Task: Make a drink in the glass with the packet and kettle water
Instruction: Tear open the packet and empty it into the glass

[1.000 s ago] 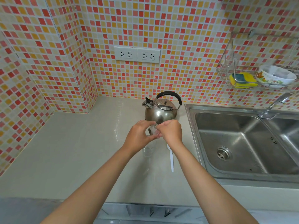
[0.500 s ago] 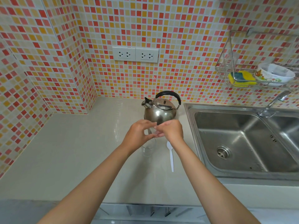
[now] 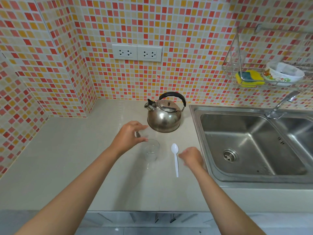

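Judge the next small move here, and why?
Probably the right hand takes the white spoon lying beside it, or reaches for the kettle: the glass stands upright, and the left hand hovers by its rim.

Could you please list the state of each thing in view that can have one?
kettle: upright, lid on, untouched
glass: upright on the counter
spoon: lying flat, bowl up
left hand: above the glass; grip unclear
right hand: blurred, beside the spoon
faucet: no water running

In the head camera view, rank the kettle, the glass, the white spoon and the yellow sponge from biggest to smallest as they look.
1. kettle
2. Then unsure: yellow sponge and glass look alike.
3. white spoon is long but thinnest, so smallest in area.
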`<action>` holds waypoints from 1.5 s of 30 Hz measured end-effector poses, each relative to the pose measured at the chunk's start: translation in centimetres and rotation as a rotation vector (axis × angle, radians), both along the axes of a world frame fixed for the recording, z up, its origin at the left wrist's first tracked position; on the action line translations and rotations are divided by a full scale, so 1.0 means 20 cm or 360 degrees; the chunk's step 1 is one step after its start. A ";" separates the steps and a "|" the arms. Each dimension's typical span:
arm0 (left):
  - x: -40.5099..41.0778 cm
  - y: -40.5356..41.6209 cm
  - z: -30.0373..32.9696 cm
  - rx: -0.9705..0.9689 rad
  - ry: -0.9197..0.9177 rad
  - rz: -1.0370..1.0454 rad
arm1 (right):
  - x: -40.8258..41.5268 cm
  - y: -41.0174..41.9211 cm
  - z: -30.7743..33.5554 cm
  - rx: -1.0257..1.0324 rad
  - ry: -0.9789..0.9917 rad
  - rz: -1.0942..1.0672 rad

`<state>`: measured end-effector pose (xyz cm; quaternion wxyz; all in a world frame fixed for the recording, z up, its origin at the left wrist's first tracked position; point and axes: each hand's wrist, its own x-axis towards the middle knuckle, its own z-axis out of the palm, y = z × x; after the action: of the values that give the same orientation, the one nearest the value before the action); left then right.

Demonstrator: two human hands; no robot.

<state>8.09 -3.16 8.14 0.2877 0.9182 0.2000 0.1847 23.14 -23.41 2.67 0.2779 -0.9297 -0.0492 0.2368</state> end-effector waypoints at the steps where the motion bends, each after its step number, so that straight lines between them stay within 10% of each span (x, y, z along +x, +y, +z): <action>1: -0.01 0.01 0.00 -0.0028 -0.0002 0.0011 | -0.01 -0.01 -0.05 -0.0051 -0.0011 0.0024; 15: -0.06 0.07 -0.01 -0.0004 0.0120 0.0012 | -0.02 0.03 -0.24 -0.0109 -0.0110 0.0083; 26: 0.02 0.06 0.06 0.0052 0.0247 -0.0080 | 0.07 -0.08 0.06 0.0902 -0.0372 0.0284; 45: 0.07 -0.01 -0.01 0.0425 0.0510 -0.0355 | -0.15 0.03 0.20 0.0292 -0.0747 0.0908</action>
<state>9.58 -3.36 8.00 0.1470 0.9821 0.1143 0.0285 20.22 -22.79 6.58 0.2642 -0.8788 -0.3893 0.0799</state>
